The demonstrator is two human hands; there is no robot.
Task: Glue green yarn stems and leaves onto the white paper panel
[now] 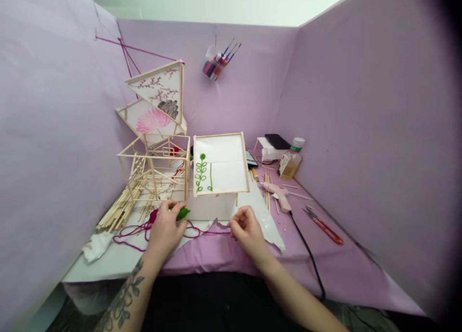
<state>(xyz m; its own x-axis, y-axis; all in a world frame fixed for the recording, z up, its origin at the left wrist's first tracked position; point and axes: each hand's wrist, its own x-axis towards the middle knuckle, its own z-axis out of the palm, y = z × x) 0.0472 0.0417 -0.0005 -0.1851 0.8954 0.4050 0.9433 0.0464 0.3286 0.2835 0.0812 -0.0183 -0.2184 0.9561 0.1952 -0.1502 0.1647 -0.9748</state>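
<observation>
My left hand [166,227] is closed around a small bundle of green yarn [183,213] near the table's front edge. My right hand [246,227] is pinched shut just to the right, apparently on a thin strand I cannot make out. Between and behind the hands stands a wooden-stick frame with white paper [221,164], bearing a green yarn plant design [201,173] on its left side. Magenta yarn [135,232] trails loosely across the table under my left hand.
Stacked stick frames with painted flower panels [155,110] and a pile of loose sticks [121,209] stand at the left. A glue gun [277,195] with a black cord, red snips [325,227], a glue bottle [290,161] and a phone [277,141] lie at the right. Pens [218,62] hang on the back wall.
</observation>
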